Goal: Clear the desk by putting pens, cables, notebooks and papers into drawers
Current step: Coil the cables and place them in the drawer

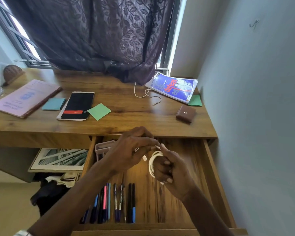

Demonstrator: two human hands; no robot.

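Above the open drawer [209, 171], my right hand [169, 169] grips a white cable [152, 163] wound in loops round its fingers. My left hand [134, 149] pinches the cable's loose end just left of the coil. Several pens [109, 203] lie in a row at the drawer's front. On the desk [126, 99] lie a pink book [24, 97], a black notebook [77, 105], a blue notebook [174, 87], a second white cable [148, 95], and blue [54, 103] and green [99, 111] paper notes.
A brown wallet [185, 113] sits at the desk's right, with another green paper [195, 101] by the wall. A grey plastic holder [103, 149] stands in the drawer's back left. A dark curtain [100, 34] hangs over the desk's back edge. A wall [254, 116] closes the right side.
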